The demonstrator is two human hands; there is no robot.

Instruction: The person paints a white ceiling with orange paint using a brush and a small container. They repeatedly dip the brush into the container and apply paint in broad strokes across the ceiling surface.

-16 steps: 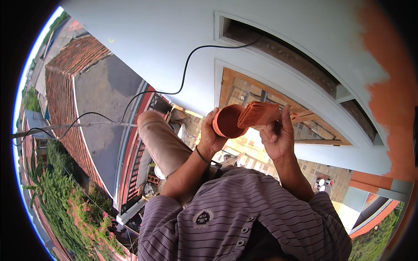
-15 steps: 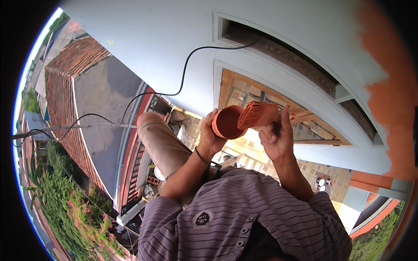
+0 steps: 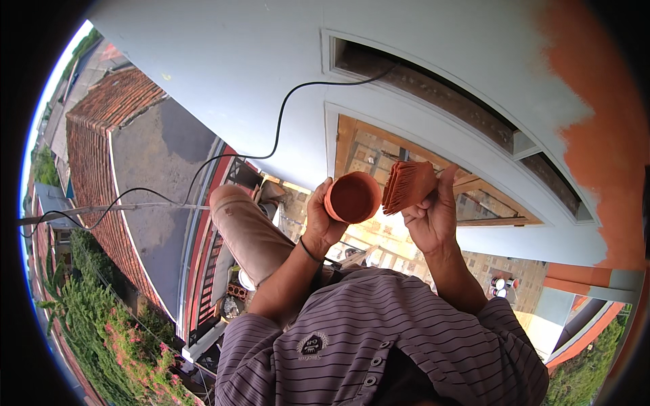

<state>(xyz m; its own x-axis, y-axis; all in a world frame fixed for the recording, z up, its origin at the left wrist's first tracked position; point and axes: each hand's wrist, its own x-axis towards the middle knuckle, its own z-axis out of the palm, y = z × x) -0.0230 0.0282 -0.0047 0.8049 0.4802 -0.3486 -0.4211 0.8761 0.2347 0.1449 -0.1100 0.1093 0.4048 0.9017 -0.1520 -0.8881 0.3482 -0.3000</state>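
Observation:
An orange paint cup [image 3: 366, 187] is gripped by my left hand [image 3: 321, 215], its round mouth turned up toward me and its inside coated dark orange. My right hand [image 3: 433, 213] holds a wide paintbrush [image 3: 410, 187] just to the right of the cup. The brush is soaked in orange paint, and its bristles, clumped into strands, point left toward the cup. A small gap separates the bristles from the cup's rim. The brush handle is mostly hidden behind my right fingers.
Ahead stands a pale wall [image 3: 271, 54] with orange paint [image 3: 589, 135] on its right part. A black cable [image 3: 279, 122] runs across it into a narrow opening [image 3: 420, 78]. A wood-framed window [image 3: 349, 139] sits below. Far beneath are a tiled floor [image 3: 484, 267] and paint cans [image 3: 501, 287].
The brush has moved right, off the cup's rim, so a gap now shows between them. The cup has tipped so its mouth faces me more fully.

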